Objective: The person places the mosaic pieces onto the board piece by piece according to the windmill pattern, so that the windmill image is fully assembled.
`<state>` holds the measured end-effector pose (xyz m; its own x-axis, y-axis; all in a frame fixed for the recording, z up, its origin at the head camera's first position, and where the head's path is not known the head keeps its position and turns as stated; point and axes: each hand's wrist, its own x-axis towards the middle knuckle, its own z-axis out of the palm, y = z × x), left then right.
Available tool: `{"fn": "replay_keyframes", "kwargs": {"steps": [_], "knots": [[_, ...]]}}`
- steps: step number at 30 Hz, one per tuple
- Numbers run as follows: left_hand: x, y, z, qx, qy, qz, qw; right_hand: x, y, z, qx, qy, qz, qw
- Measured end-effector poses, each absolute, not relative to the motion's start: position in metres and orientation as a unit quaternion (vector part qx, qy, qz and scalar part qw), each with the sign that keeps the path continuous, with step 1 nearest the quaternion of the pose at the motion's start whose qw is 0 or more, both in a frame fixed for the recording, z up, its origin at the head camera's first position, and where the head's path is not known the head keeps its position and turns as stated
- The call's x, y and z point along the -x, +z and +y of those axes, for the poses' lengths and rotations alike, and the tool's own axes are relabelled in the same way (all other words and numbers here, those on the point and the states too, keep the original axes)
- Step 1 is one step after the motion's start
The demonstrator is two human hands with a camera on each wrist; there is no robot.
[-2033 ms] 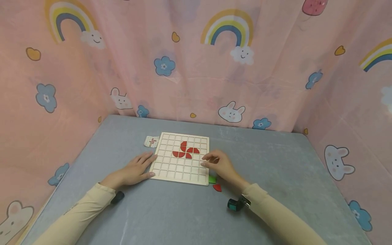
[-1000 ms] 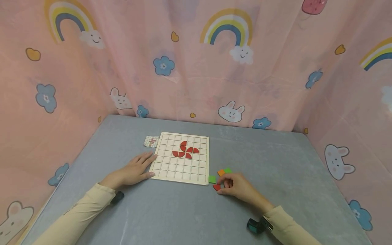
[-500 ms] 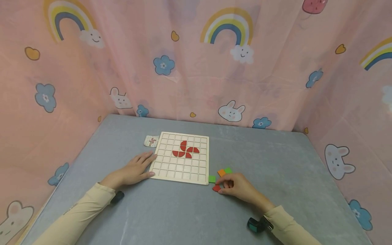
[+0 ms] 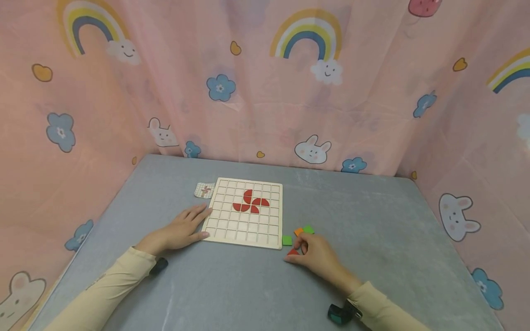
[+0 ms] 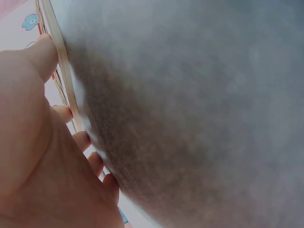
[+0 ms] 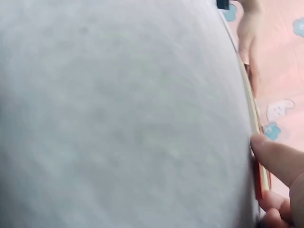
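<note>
A square wooden grid board (image 4: 233, 233) lies on the table, with red quarter-circle pieces (image 4: 247, 196) set in a pinwheel in its cells. My left hand (image 4: 178, 232) rests flat on the table, fingertips and thumb touching the board's left edge. Beyond the board's front right corner, my right hand (image 4: 320, 257) pinches a loose red piece (image 4: 293, 252) between thumb and fingers, low over the table. In the right wrist view the thumb and fingers meet at the red piece's edge (image 6: 259, 183). Green (image 4: 287, 240) and orange (image 4: 299, 231) tiles lie close to this hand.
A small card (image 4: 204, 190) printed with a red pinwheel on a grid lies against the board's far left side. Another green tile (image 4: 308, 229) sits beside the orange one. A pink patterned curtain (image 4: 265, 115) surrounds the grey table (image 4: 372, 220).
My right hand has moved from the board's right edge down to the loose red piece, taken it between thumb and fingers and turned it. My left hand has stayed put.
</note>
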<state>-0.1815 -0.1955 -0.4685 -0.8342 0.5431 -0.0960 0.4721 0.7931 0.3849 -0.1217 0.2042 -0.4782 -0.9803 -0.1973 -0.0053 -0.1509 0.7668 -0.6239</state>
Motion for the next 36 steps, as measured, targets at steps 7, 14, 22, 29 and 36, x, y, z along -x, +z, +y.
{"fn": "replay_keyframes", "kwargs": {"steps": [7,14,22,29,36], "knots": [[0.1799,-0.4658,-0.1951,-0.265,0.171,0.943,0.105,0.1173,-0.4797,0.2002,0.081,-0.332,0.94,0.017],[0.1792,-0.4642,-0.1947,-0.261,0.166,0.945,0.109,0.1165,-0.4786,0.2005,0.099,-0.359,0.928,0.001],[0.1818,-0.4687,-0.1958,-0.265,0.171,0.943,0.106,0.1142,-0.4748,0.2011,0.034,-0.316,0.948,0.004],[0.1808,-0.468,-0.1962,-0.271,0.171,0.942,0.096,0.1116,-0.4738,0.1999,0.04,-0.312,0.949,-0.012],[0.1816,-0.4701,-0.1972,-0.273,0.172,0.942,0.096,0.1111,-0.4743,0.2006,0.084,-0.331,0.94,-0.016]]}}
